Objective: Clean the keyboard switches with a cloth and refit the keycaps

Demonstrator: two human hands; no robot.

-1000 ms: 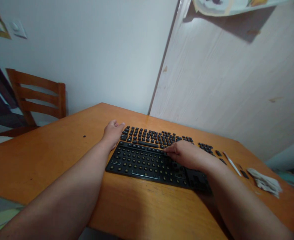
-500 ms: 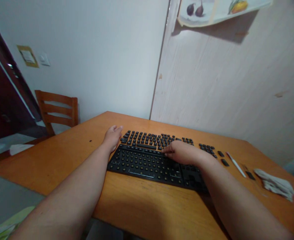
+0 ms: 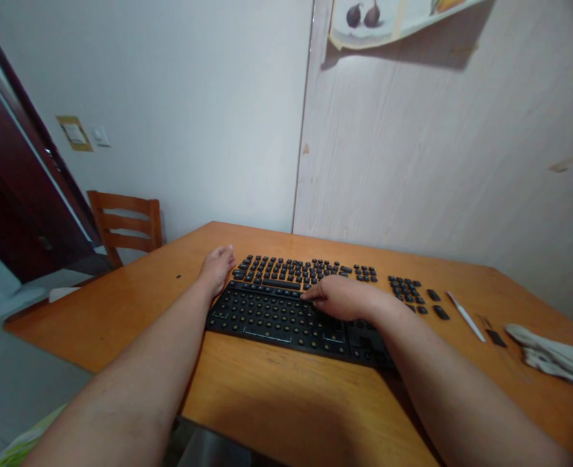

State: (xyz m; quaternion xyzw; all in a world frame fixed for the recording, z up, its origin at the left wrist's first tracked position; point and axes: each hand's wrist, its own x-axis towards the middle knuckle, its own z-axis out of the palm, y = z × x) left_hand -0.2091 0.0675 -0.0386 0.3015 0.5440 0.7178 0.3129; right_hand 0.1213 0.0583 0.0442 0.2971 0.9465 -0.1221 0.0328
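Observation:
A black keyboard (image 3: 261,314) lies flat on the table, most of its switches bare, with keycaps fitted along the left part of its far row. My right hand (image 3: 342,297) is over the right half, fingers bent and drawn together, the fingertips touching that far row. Anything between them is hidden. Beside the keyboard's far left corner rests my left hand (image 3: 217,269), fingers stretched forward and holding nothing. Loose black keycaps (image 3: 291,268) sit in rows just behind the keyboard, among them a long space bar (image 3: 281,284).
On the right are two larger dark keycaps (image 3: 440,312), a white pen-like stick (image 3: 466,316), a small dark tool with wires (image 3: 496,337) and a crumpled cloth (image 3: 551,357). One small black piece (image 3: 178,277) lies at left. A wooden chair (image 3: 128,224) stands behind the table's left edge.
The view has shifted slightly. My right fingertips have moved a little left along the keyboard's far row. My left hand stays beside the keyboard's left end.

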